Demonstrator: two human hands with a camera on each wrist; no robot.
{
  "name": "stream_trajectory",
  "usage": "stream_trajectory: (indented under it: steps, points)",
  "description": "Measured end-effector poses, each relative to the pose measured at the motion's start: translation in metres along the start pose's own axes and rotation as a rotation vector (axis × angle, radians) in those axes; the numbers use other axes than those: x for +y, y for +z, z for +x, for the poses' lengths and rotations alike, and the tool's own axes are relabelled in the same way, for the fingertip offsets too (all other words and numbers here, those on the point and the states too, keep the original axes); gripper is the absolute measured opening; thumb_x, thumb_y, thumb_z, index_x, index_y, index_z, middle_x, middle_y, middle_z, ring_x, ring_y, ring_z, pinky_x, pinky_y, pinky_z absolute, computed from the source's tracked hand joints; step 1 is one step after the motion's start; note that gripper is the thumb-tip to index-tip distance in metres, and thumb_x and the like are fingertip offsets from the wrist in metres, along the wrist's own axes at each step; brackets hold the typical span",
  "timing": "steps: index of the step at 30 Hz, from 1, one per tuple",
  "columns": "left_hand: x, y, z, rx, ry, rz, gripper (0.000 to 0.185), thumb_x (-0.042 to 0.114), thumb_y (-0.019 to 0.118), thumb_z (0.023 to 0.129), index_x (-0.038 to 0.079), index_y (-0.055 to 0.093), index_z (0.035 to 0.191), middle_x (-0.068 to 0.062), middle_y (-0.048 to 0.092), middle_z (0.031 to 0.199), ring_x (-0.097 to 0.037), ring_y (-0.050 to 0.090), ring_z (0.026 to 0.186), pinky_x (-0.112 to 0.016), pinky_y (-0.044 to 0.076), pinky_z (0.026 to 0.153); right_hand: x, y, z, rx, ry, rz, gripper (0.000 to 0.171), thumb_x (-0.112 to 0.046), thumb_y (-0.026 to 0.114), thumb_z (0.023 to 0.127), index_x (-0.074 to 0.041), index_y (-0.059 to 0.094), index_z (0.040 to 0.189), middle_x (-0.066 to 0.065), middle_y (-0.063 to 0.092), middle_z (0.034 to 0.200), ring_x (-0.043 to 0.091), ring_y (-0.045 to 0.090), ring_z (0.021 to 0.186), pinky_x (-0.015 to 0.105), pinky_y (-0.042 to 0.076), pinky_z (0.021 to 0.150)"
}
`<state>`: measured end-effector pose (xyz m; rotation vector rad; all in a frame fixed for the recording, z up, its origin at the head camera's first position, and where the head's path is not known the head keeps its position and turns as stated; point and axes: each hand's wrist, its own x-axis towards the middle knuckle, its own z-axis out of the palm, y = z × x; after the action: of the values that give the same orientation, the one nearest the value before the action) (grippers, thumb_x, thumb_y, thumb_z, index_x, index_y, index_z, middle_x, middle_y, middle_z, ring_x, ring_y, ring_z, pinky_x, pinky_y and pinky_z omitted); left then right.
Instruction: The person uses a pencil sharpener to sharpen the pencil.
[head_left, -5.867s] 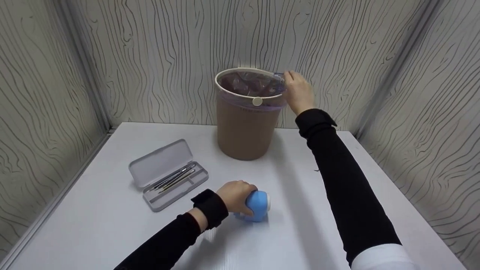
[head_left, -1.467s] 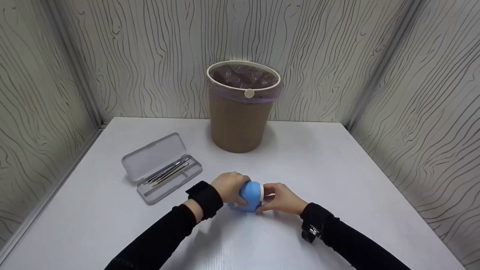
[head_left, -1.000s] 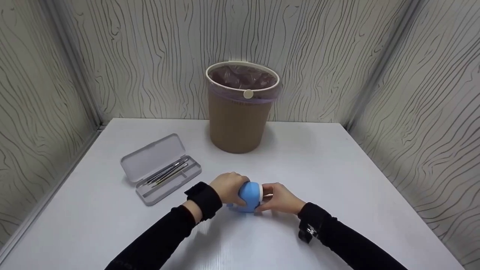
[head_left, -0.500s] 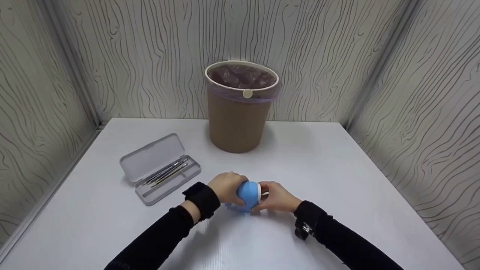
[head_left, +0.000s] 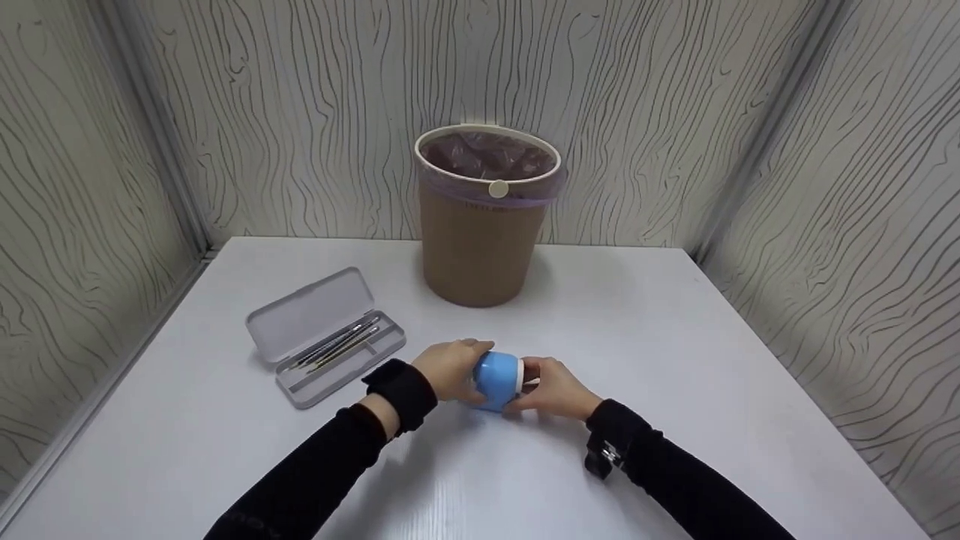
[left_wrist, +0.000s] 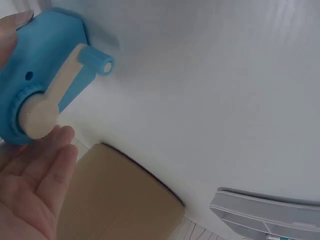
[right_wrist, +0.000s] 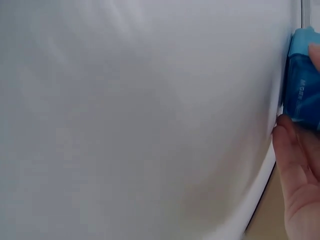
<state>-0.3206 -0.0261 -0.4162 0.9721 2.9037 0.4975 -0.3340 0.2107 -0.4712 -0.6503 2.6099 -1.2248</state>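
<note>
A blue hand-crank pencil sharpener [head_left: 497, 380] lies on its side near the table's middle, between both hands. My left hand [head_left: 451, 370] grips its body from the left. Its cream crank arm [left_wrist: 64, 75] with a blue knob shows in the left wrist view, where my left thumb and fingers lie at opposite edges of the body. From the right, my right hand [head_left: 556, 389] holds the sharpener's white-edged end between thumb and fingers. In the right wrist view, the dark blue see-through shavings drawer [right_wrist: 303, 87] shows beside the right fingers [right_wrist: 290, 150].
A brown trash bin [head_left: 480, 247] with a cream rim and a purple-tinted liner stands at the back of the white table [head_left: 630, 315]. On the left lies an open grey pencil case [head_left: 307, 319] with several pencils [head_left: 337, 346]. Wood-patterned panels enclose three sides.
About six seconds ago my right hand held a clear bluish piece at the bin's rim; it has since come down to the sharpener. Lately both hands and the sharpener have shifted slightly away from me.
</note>
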Motion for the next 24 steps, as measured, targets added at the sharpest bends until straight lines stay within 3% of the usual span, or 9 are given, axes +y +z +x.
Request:
stream_trajectory:
  steps: [4,8,15,24]
  points:
    - [-0.018,-0.008,-0.002,0.050,-0.038,0.021,0.081,0.034,0.087,0.082,-0.001,0.051,0.146,-0.025,0.060,0.143,-0.039,0.063,0.129,-0.047,0.052,0.109,0.010,-0.012,0.005,0.150,0.122,-0.012,0.059,-0.017,0.092,0.073,0.003,0.067,0.123,0.018,0.076,0.114,0.027,0.073,0.105,0.044,0.058,0.097]
    - [-0.045,-0.013,0.000,0.120,-0.132,0.054,0.079,0.039,0.082,0.087,-0.002,0.050,0.146,-0.026,0.058,0.145,-0.041,0.059,0.133,-0.049,0.048,0.113,0.025,-0.029,0.009,0.315,0.242,-0.020,0.061,-0.016,0.091,0.074,0.008,0.065,0.123,0.023,0.075,0.116,0.032,0.072,0.109,0.048,0.054,0.103]
    - [-0.086,-0.017,0.004,0.234,-0.273,0.230,0.081,0.053,0.072,0.091,0.002,0.048,0.149,-0.022,0.053,0.152,-0.040,0.047,0.145,-0.056,0.030,0.126,0.048,-0.060,0.007,0.499,0.376,-0.053,0.063,-0.020,0.086,0.081,0.014,0.059,0.127,0.034,0.067,0.127,0.044,0.067,0.117,0.053,0.053,0.102]
    - [-0.106,-0.023,0.005,0.255,-0.416,0.266,0.088,0.062,0.062,0.094,0.011,0.034,0.160,-0.020,0.036,0.165,-0.040,0.032,0.155,-0.060,0.019,0.128,0.062,-0.083,0.001,0.652,0.496,-0.141,0.063,-0.024,0.080,0.084,0.018,0.058,0.125,0.039,0.063,0.129,0.051,0.063,0.119,0.058,0.050,0.104]
